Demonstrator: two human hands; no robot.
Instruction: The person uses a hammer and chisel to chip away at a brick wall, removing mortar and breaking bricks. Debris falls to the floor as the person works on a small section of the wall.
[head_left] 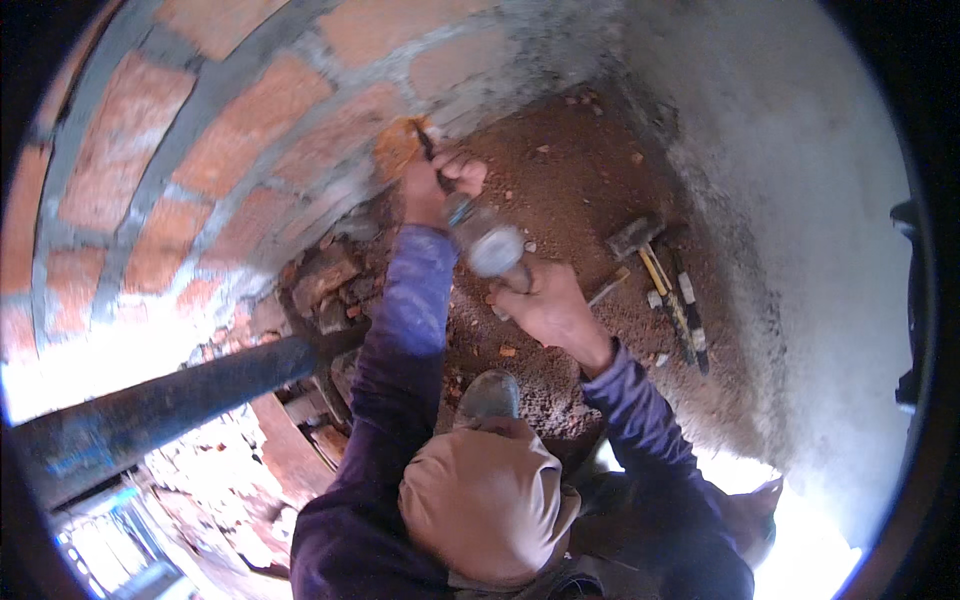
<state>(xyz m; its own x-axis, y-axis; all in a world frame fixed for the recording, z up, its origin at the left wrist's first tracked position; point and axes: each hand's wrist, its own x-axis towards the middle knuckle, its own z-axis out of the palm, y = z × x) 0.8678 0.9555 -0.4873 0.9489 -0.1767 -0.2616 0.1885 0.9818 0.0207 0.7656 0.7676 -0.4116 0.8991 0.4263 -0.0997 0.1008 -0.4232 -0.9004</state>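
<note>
My left hand (432, 190) is wrapped round a dark chisel (425, 141), whose tip meets a freshly chipped orange patch low on the brick wall (250, 125). My right hand (553, 308) grips a hammer (497, 251) by its handle. The hammer's pale metal head is smeared by motion. It sits close to the chisel's back end, and I cannot tell whether they touch.
On the dirt floor (540, 170) to the right lie a second hammer (636, 237) with a yellow-and-black handle and a dark bar (690, 310) with white bands. A plastered wall (820, 200) rises at right. Rubble (325, 275) and a dark beam (170, 410) are at left.
</note>
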